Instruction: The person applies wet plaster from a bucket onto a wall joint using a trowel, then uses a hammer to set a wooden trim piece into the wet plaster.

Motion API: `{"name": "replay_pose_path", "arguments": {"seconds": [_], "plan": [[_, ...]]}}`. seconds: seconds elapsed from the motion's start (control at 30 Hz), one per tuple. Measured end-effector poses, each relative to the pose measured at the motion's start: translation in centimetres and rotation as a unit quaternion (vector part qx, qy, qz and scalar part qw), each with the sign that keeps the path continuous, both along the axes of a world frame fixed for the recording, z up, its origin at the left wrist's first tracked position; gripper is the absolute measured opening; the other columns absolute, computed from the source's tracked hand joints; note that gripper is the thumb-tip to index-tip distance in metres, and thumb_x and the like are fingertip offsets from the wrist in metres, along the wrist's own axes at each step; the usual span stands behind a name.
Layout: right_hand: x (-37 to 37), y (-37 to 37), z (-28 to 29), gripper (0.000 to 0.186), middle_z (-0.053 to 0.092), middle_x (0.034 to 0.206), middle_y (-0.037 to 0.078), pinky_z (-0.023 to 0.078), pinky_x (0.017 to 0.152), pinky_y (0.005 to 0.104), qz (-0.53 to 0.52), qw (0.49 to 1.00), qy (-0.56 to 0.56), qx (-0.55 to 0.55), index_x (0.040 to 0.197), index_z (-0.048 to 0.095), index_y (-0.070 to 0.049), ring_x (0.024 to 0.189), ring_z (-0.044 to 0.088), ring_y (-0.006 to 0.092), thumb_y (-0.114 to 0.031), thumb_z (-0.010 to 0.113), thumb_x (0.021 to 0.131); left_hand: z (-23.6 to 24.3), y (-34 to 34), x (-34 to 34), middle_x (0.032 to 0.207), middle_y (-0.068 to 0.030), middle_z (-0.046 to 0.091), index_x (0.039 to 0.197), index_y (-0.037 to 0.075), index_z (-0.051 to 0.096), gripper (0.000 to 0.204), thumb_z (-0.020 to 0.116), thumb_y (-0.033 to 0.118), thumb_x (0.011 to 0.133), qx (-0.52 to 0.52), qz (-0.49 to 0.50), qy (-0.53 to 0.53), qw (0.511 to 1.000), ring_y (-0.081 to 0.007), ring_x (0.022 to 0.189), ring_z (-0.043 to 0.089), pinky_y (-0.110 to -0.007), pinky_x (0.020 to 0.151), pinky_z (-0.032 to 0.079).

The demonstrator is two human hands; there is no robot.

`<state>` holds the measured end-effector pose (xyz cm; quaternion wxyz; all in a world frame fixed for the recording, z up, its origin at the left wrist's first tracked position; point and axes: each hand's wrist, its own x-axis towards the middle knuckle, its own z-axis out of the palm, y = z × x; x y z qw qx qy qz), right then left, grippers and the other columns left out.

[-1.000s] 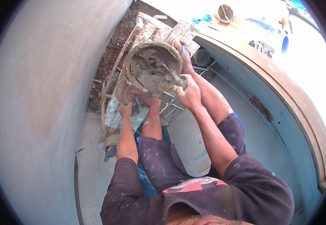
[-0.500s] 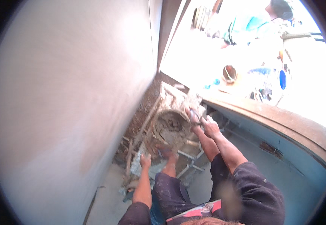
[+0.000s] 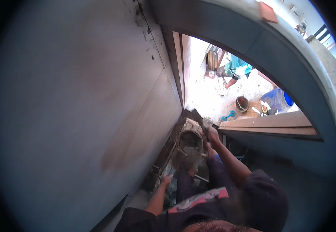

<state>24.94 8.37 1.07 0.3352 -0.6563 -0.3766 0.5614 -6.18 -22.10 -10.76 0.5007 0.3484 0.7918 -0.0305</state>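
My right hand (image 3: 213,136) is closed on a trowel (image 3: 199,118), whose long, dark, flat blade points up and to the left. Just left of that hand is a round bucket (image 3: 190,140) with grey, wet-looking mortar inside. The bucket rests on a mud-caked wooden support (image 3: 191,123) between my legs, near the wall. Lower and to the left, my left hand (image 3: 167,179) hangs beside my leg with its fingers loosely bent. Nothing shows in it, though it is small and dim here.
A tall pale wall (image 3: 79,96) with a damp brown patch fills the left. Through an opening with a wooden sill (image 3: 268,125), another person (image 3: 235,69) sits on the far side, near a second bucket (image 3: 241,103) and a blue drum (image 3: 274,98). A reddish block (image 3: 268,12) lies on the ledge above.
The view has tilted up, bringing in the arch over the opening and more wall. The trowel blade now shows above my right hand, angled toward the wall. My left hand stays low.
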Motion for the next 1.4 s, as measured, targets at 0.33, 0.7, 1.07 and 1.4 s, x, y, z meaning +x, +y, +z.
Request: {"name": "replay_pose_path", "arguments": {"seconds": [0.33,0.7,1.07,1.4], "plan": [[-14.0,11.2,16.5,0.03,0.053,0.079,0.003,0.044,0.053,0.0238,-0.118,0.808,0.569,-0.1,0.1,0.05,-0.008,0.06,0.048,0.011,-0.036,0.04,0.105,14.9,2.7,-2.9,0.11,-0.0202,0.07,0.121,-0.002,0.06,0.057,0.073,0.04,0.085,0.162,0.09,-0.037,0.982,-0.031,0.102,0.068,-0.04,0.088,0.052],[-19.0,18.7,19.3,0.03,0.051,0.082,0.004,0.038,0.047,0.0217,-0.164,0.714,0.67,-0.12,0.099,0.044,-0.007,0.059,0.046,0.0105,-0.034,0.031,0.107,21.2,-1.2,-2.9,0.103,-0.0223,0.071,0.117,-0.007,0.061,0.063,0.074,0.046,0.084,0.127,0.074,0.052,0.988,-0.0338,0.099,0.068,-0.04,0.087,0.052],[-18.7,17.0,27.0,0.028,0.053,0.082,0.002,0.035,0.048,0.022,-0.153,0.751,0.634,-0.1,0.102,0.048,-0.01,0.063,0.05,0.0096,-0.034,0.033,0.107,20.3,-0.2,-4.1,0.106,-0.0242,0.07,0.118,-0.007,0.06,0.062,0.072,0.044,0.086,0.139,0.05,0.035,0.988,-0.0341,0.102,0.068,-0.04,0.088,0.052],[-18.9,16.0,30.8,0.028,0.055,0.086,0.004,0.036,0.047,0.0212,-0.11,0.728,0.675,-0.054,0.106,0.052,-0.011,0.067,0.053,0.0114,-0.036,0.041,0.106,20.7,1.2,-4.1,0.108,-0.0246,0.07,0.119,-0.008,0.06,0.061,0.072,0.043,0.086,0.154,0.049,0.029,0.986,-0.0343,0.103,0.068,-0.04,0.089,0.052]]}}
